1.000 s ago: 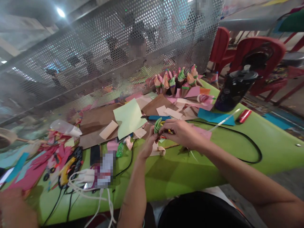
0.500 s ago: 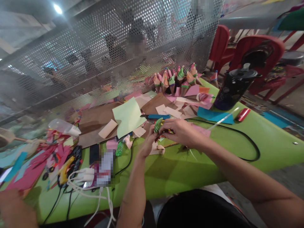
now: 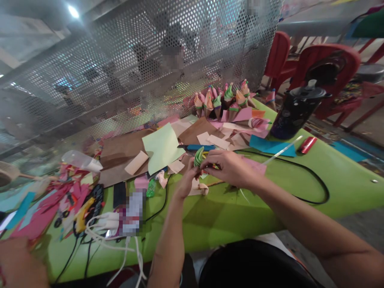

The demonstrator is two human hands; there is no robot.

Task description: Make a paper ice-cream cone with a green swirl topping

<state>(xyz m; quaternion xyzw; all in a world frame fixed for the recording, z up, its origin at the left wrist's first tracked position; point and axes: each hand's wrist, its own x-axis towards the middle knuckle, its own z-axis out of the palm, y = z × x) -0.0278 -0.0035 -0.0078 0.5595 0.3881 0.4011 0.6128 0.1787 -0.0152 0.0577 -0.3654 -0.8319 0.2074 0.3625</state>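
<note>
A small green swirl (image 3: 198, 157), shaped like the top of an ice-cream cone, stands up from between my two hands over the table. My left hand (image 3: 188, 179) is closed round its lower part, which the fingers hide. With bent fingers, my right hand (image 3: 228, 165) pinches at the swirl's right side. A bit of something yellow shows under the right fingers; what it is I cannot make out. Just behind the hands lies a blue-handled tool (image 3: 200, 147). Curled pale paper scraps (image 3: 201, 188) lie beneath them.
Several craft ice-cream cones (image 3: 216, 105) stand at the back by the perforated metal screen (image 3: 126, 80). A dark tumbler (image 3: 295, 112) stands right. Pale green paper (image 3: 163, 146), a clear bottle (image 3: 79, 160) and white cables (image 3: 105, 224) lie left. Another person's hand (image 3: 21, 262) is at lower left.
The green swirl has turned slightly and now shows more upright, with its tip higher. Both hands stay in nearly the same place.
</note>
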